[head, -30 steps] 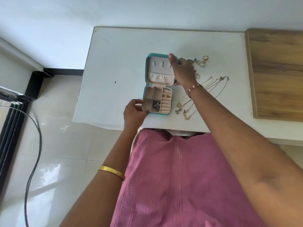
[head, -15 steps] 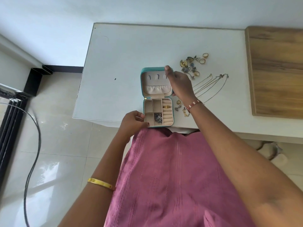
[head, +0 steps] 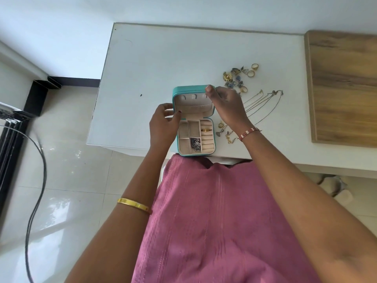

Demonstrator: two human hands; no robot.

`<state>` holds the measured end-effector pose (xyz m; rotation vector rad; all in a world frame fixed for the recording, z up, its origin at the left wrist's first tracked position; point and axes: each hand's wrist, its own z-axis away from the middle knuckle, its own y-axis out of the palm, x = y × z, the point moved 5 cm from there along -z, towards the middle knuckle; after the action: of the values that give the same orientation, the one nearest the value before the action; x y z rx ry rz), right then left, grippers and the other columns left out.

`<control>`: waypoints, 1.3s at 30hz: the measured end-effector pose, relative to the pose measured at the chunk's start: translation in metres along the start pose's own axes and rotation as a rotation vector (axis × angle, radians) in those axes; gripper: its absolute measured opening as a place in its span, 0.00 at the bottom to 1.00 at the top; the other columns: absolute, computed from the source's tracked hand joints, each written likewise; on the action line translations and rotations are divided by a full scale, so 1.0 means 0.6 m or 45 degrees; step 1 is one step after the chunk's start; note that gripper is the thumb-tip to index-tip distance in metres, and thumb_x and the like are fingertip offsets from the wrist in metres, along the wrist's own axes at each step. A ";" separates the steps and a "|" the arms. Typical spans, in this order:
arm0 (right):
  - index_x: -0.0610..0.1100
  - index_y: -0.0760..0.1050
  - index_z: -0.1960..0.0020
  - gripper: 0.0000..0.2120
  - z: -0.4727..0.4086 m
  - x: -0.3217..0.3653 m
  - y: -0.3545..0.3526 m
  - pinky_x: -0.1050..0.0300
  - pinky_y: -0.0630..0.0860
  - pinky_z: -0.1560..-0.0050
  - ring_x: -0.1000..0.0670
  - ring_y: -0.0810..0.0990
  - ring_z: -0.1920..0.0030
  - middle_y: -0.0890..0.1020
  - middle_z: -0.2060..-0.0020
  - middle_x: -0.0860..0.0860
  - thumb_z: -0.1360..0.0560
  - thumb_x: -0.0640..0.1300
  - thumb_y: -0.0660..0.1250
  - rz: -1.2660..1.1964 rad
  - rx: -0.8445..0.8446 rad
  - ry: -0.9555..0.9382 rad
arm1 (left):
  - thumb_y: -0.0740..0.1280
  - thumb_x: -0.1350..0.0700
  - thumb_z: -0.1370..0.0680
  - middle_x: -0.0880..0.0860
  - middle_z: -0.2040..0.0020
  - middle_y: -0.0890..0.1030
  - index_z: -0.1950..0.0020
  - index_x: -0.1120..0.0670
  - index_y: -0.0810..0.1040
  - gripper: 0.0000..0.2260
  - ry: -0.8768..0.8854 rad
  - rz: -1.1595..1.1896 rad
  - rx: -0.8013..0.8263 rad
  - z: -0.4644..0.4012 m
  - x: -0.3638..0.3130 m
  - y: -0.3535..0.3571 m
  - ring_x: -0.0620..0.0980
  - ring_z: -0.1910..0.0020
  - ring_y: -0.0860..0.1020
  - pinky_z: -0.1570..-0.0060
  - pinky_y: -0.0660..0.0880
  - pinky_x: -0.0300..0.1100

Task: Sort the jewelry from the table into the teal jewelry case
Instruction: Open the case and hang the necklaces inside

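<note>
The teal jewelry case (head: 191, 89) lies open at the table's near edge, its beige lid tilted up. A gold ring (head: 206, 130) sits in the ring rolls and a dark beaded piece (head: 195, 144) lies in a lower compartment. My right hand (head: 226, 105) grips the lid's top right corner. My left hand (head: 163, 125) holds the case's left side by the hinge. To the right lie loose rings and earrings (head: 238, 78), thin gold necklaces (head: 263, 103) and small pendants (head: 224, 131).
The white table (head: 153, 64) ends just below the case. A wooden board (head: 342, 84) lies on its right part. A black cable (head: 38, 180) runs over the glossy floor tiles at left. Pink clothing fills the foreground.
The case has come nearer to the table's front edge. My left hand went from the tray's lower left corner up to the hinge side. My right hand stayed on the lid.
</note>
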<state>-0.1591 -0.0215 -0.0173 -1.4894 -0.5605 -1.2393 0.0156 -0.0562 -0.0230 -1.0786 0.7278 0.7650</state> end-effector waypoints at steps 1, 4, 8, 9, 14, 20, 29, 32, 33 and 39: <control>0.50 0.59 0.73 0.26 0.004 0.002 -0.001 0.67 0.58 0.73 0.59 0.62 0.77 0.61 0.78 0.57 0.31 0.69 0.58 -0.016 0.003 -0.019 | 0.65 0.55 0.22 0.52 0.42 0.79 0.39 0.57 0.73 0.13 0.001 0.006 -0.018 0.000 0.001 0.000 0.45 0.51 0.75 0.56 0.69 0.31; 0.46 0.68 0.71 0.36 0.009 -0.011 -0.014 0.63 0.66 0.67 0.62 0.68 0.74 0.70 0.76 0.54 0.41 0.80 0.48 -0.050 -0.058 0.051 | 0.65 0.55 0.22 0.50 0.46 0.78 0.40 0.57 0.74 0.12 -0.011 0.036 -0.060 0.003 0.007 -0.001 0.45 0.53 0.75 0.65 0.68 0.23; 0.44 0.79 0.56 0.37 0.013 -0.045 -0.059 0.61 0.74 0.60 0.54 0.79 0.60 0.82 0.63 0.52 0.32 0.75 0.50 -0.254 -0.293 0.272 | 0.67 0.55 0.23 0.48 0.50 0.77 0.39 0.56 0.73 0.14 -0.047 0.076 -0.103 0.013 0.016 -0.001 0.45 0.54 0.75 0.65 0.68 0.21; 0.42 0.79 0.56 0.31 0.014 -0.057 -0.074 0.60 0.74 0.61 0.53 0.79 0.61 0.82 0.64 0.51 0.26 0.68 0.52 -0.289 -0.370 0.316 | 0.67 0.54 0.24 0.49 0.51 0.77 0.39 0.56 0.72 0.14 -0.066 0.088 -0.121 0.017 0.019 -0.001 0.45 0.54 0.75 0.64 0.69 0.23; 0.42 0.78 0.59 0.11 0.016 -0.099 -0.123 0.53 0.76 0.56 0.50 0.78 0.63 0.83 0.62 0.43 0.24 0.47 0.62 -0.029 -0.496 0.310 | 0.68 0.54 0.25 0.49 0.60 0.76 0.49 0.54 0.70 0.09 -0.212 0.200 -0.161 0.038 0.035 0.009 0.55 0.52 0.80 0.50 0.75 0.46; 0.39 0.80 0.46 0.10 0.019 -0.099 -0.081 0.57 0.73 0.50 0.45 0.77 0.48 0.81 0.51 0.41 0.25 0.38 0.65 0.656 -0.136 0.049 | 0.65 0.58 0.25 0.52 0.59 0.79 0.58 0.50 0.72 0.04 -0.293 0.253 0.026 0.076 0.033 0.043 0.55 0.54 0.80 0.46 0.77 0.54; 0.35 0.80 0.62 0.03 0.014 -0.083 -0.044 0.54 0.70 0.67 0.39 0.76 0.62 0.77 0.67 0.40 0.33 0.30 0.68 1.360 -0.021 -0.369 | 0.67 0.57 0.31 0.49 0.63 0.79 0.57 0.53 0.76 0.03 -0.289 0.350 0.365 0.106 0.004 0.086 0.44 0.67 0.78 0.54 0.77 0.45; 0.37 0.73 0.69 0.10 0.024 -0.068 -0.035 0.58 0.68 0.72 0.42 0.75 0.70 0.75 0.73 0.43 0.38 0.26 0.57 1.468 -0.017 -0.537 | 0.66 0.60 0.26 0.51 0.61 0.78 0.58 0.53 0.75 0.03 -0.313 0.379 0.411 0.117 0.006 0.093 0.47 0.63 0.77 0.57 0.75 0.41; 0.38 0.72 0.69 0.10 0.026 -0.068 -0.033 0.58 0.68 0.72 0.42 0.75 0.70 0.75 0.73 0.43 0.39 0.28 0.55 1.487 0.013 -0.569 | 0.66 0.60 0.26 0.52 0.61 0.78 0.58 0.53 0.75 0.03 -0.319 0.387 0.422 0.119 0.007 0.094 0.48 0.62 0.77 0.58 0.75 0.39; 0.39 0.74 0.63 0.08 0.018 -0.080 -0.035 0.56 0.73 0.65 0.43 0.77 0.65 0.77 0.66 0.44 0.40 0.34 0.71 1.557 0.064 -0.379 | 0.64 0.61 0.23 0.52 0.61 0.78 0.57 0.53 0.76 0.05 -0.348 0.463 0.474 0.124 -0.003 0.089 0.45 0.64 0.77 0.68 0.74 0.30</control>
<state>-0.1893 0.0077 -0.0507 -1.5514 0.1797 -0.0505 -0.0191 0.0286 -0.0249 -0.4966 0.8017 1.0162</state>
